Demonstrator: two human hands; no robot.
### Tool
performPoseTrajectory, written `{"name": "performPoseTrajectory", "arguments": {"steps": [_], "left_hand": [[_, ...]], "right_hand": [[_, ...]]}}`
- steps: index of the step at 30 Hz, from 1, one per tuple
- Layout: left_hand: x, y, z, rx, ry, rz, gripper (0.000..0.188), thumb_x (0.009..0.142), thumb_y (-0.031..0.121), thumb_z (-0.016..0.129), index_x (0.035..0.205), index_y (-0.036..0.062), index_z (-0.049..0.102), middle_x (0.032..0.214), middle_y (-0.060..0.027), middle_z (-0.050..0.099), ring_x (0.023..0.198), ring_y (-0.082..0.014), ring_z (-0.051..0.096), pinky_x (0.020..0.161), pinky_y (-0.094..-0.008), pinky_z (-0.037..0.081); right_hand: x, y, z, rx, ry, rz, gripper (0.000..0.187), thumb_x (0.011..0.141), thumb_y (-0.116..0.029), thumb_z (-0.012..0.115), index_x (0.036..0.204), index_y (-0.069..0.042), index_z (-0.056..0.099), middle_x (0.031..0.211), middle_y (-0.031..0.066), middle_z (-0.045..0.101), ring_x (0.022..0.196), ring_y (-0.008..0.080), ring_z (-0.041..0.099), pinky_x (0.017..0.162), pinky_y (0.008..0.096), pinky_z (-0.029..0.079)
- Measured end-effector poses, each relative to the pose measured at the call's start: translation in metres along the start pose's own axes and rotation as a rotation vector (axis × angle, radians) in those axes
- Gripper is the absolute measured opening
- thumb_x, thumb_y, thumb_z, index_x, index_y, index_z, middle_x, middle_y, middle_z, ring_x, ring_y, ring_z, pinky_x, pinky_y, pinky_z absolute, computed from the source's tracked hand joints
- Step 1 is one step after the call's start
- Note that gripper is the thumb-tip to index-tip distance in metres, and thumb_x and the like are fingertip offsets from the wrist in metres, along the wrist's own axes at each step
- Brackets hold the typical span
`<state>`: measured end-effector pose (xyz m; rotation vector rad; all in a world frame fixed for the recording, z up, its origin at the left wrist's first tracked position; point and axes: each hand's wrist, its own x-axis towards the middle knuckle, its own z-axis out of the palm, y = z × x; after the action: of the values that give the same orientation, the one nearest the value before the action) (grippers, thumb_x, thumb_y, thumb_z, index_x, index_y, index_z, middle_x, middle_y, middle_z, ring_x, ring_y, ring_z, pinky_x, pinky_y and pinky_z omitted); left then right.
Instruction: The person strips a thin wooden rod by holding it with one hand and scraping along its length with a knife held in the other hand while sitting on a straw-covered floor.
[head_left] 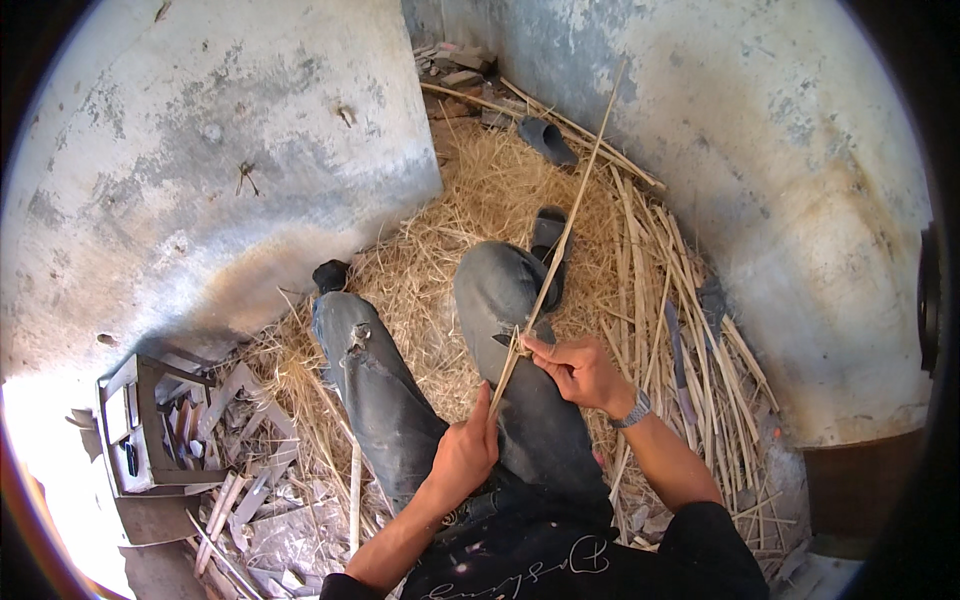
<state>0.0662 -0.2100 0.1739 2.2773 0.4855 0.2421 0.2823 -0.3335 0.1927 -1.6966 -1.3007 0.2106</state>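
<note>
A long, thin bamboo strip (580, 195) slants across my right thigh and rises past the knee toward the far wall. Its near end lies in my left hand (466, 452), which is closed, with the index finger stretched along the strip. Farther up, my right hand (580, 372) pinches at the strip between thumb and fingers, above the thigh. Pale split ends stand out beside these fingertips. A small dark pointed shape (503, 340) shows just left of the strip; whether it is a blade tip or a tear in the trousers I cannot tell.
Straw-like shavings (425, 260) cover the floor around my legs. Several bamboo strips (690, 350) lie along the right wall. Dark slippers (547, 140) rest ahead. At left, a wooden stool (150, 425) lies tipped beside broken scraps (265, 470). A wall (230, 170) juts in from the left.
</note>
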Motion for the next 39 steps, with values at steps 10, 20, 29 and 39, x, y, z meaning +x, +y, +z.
{"name": "performPoseTrajectory", "arguments": {"steps": [10,20,29,39], "left_hand": [[0.007,0.015,-0.013,-0.141,0.030,-0.036,0.049,0.100,0.017,0.060,0.143,-0.0047,0.050,0.069,-0.0237,0.065,0.062,-0.0365,0.069,0.060,-0.0436,0.053],[0.002,0.013,-0.014,-0.189,0.070,-0.071,0.040,0.106,0.024,0.051,0.138,0.0029,0.061,0.068,-0.0219,0.062,0.060,-0.0366,0.064,0.059,-0.0428,0.049],[0.004,0.017,-0.015,-0.186,0.099,-0.113,0.036,0.104,0.025,0.054,0.132,0.0054,0.065,0.070,-0.0222,0.062,0.060,-0.0366,0.065,0.060,-0.0412,0.051],[0.010,0.007,-0.019,-0.702,0.007,-0.307,0.029,0.107,0.024,0.055,0.097,-0.0002,0.068,0.068,-0.0013,0.064,0.058,-0.0069,0.056,0.053,-0.0251,0.045]], "right_hand": [[-0.012,-0.012,-0.033,0.415,0.167,0.373,0.031,0.094,-0.017,0.072,0.120,0.000,0.071,0.093,0.0035,0.065,0.059,0.0051,0.048,0.053,0.0230,0.039],[0.001,-0.040,0.005,0.068,0.176,0.480,0.038,0.082,-0.028,0.086,0.106,-0.002,0.075,0.069,-0.0031,0.059,0.059,0.0039,0.047,0.055,0.0238,0.038],[0.011,-0.046,0.013,-0.153,0.374,0.332,0.036,0.086,-0.030,0.083,0.076,0.000,0.065,0.052,0.0061,0.050,0.047,0.0121,0.045,0.048,0.0311,0.038],[-0.044,-0.064,-0.034,0.268,0.123,0.461,0.023,0.085,-0.015,0.082,0.075,-0.001,0.065,0.067,0.0040,0.067,0.058,0.0084,0.059,0.054,0.0268,0.044]]}}
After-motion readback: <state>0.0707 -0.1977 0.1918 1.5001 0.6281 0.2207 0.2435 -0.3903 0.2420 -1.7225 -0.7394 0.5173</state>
